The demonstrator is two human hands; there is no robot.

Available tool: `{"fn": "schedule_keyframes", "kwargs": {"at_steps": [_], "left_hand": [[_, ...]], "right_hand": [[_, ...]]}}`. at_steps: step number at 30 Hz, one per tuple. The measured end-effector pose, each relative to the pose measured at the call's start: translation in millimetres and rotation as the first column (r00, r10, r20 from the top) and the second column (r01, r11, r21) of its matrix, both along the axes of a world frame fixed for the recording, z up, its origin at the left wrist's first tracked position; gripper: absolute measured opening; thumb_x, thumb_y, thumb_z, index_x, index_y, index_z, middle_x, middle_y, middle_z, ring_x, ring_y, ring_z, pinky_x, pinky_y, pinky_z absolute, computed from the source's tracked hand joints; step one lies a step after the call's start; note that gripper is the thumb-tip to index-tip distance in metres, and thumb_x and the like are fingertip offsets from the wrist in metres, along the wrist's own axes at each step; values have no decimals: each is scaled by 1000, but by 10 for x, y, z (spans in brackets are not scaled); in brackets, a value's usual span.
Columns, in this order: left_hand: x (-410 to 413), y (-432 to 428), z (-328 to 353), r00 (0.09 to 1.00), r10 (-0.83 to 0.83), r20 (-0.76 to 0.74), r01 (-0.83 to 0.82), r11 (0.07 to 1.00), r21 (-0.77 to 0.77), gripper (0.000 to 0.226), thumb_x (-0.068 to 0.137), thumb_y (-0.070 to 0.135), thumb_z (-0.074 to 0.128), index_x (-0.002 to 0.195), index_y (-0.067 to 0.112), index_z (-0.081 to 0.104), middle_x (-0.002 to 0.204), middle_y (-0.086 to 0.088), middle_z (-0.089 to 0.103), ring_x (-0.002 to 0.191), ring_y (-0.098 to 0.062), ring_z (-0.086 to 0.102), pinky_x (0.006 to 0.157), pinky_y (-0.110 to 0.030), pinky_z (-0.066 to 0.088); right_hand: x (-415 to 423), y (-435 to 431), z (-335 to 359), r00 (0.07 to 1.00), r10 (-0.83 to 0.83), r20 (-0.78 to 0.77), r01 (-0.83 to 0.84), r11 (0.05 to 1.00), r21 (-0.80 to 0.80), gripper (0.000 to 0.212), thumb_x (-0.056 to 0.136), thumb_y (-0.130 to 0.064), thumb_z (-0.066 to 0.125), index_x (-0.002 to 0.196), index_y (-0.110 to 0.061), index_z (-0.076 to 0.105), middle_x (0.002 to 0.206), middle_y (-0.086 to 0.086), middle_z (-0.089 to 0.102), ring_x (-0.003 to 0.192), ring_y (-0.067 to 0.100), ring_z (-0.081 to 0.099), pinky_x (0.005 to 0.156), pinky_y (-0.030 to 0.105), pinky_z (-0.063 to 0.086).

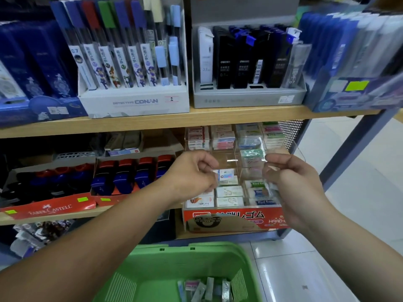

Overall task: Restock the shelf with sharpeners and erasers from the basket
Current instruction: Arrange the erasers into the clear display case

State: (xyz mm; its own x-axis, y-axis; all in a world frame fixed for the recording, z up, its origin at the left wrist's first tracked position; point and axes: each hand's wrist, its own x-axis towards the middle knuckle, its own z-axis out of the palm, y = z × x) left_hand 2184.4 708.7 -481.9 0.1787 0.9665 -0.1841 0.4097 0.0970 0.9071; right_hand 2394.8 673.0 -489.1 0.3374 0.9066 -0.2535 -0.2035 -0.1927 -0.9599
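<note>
A clear tiered eraser display [236, 215] with a red card front stands on the lower wooden shelf [87, 213], holding several rows of boxed erasers. My left hand [192, 174] hovers in front of it, fingers curled, pinching a small white eraser [225, 176] with a blue and pink label. To its right, my right hand [290, 179] grips a crinkled clear plastic packet [271, 188] in front of the display's right columns. Below my arms sits the green basket [174, 260] with several small wrapped packets [207, 288] lying in its bottom.
Red Faber-Castell trays [50, 207] with blue, red and black items fill the lower shelf's left side. The upper shelf carries pencil-lead boxes [135, 101] and a grey display [248, 94]. A blue-grey shelf post [349, 149] and tiled floor [359, 214] lie to the right.
</note>
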Motion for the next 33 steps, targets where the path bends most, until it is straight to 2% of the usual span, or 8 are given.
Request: {"fn": "schedule_keyframes", "kwargs": {"at_steps": [7,10,13,18,24,28,30,33], "left_hand": [[416,30,29,998,-60,-26,64,982,177,13,90,7,76,100,16,75,95,-7,74,77,-11,69,67,-19,58],[663,59,-24,997,-58,-41,66,970,232,9,88,6,77,96,12,77,92,-7,75,78,-12,70,74,-27,61],[873,99,-74,999,-27,-42,37,966,256,8,87,8,78,88,15,76,83,-2,74,68,-4,67,66,-22,58],[1090,161,-75,993,-90,-76,106,966,235,6,86,10,81,89,12,77,82,-4,75,70,-12,70,71,-29,62],[1474,249,-130,914,-179,-363,305,895,326,13,90,7,70,97,16,78,85,9,65,80,-9,63,74,-25,54],[1507,258,-254,738,-127,-663,473,798,373,18,93,18,68,106,21,79,110,-2,52,94,-21,60,85,-36,55],[1479,248,-274,792,-110,-601,420,812,405,19,95,19,66,108,22,79,106,0,51,94,-19,59,83,-33,52],[1428,101,-126,965,-144,-218,219,902,373,16,101,25,62,97,25,78,92,-2,63,78,-9,59,70,-24,47]], "right_hand": [[390,-137,213,981,-154,-119,147,987,-62,35,94,4,46,103,-15,74,93,10,77,69,29,78,62,49,65],[582,-202,255,979,-202,-21,202,979,-19,38,94,9,41,104,-13,71,91,2,69,60,18,72,48,29,57],[753,-275,218,976,-203,80,203,979,3,40,95,11,42,104,-15,71,106,1,65,79,17,64,54,30,53],[814,-311,122,989,-142,33,142,990,-7,22,102,5,54,107,-11,68,94,2,66,67,19,72,49,29,56],[812,-298,88,984,-86,-157,90,996,20,24,97,8,59,115,-7,66,97,8,73,70,24,78,53,35,60],[854,-308,59,971,-8,-240,27,997,77,37,93,12,61,121,-11,65,108,7,78,84,28,79,61,38,62],[862,-291,32,973,15,-232,12,994,112,42,92,13,62,125,-13,64,112,6,77,93,32,78,67,42,64],[834,-292,-8,984,59,-167,-39,992,121,45,92,7,69,127,-20,64,118,3,73,96,31,78,74,47,64]]}}
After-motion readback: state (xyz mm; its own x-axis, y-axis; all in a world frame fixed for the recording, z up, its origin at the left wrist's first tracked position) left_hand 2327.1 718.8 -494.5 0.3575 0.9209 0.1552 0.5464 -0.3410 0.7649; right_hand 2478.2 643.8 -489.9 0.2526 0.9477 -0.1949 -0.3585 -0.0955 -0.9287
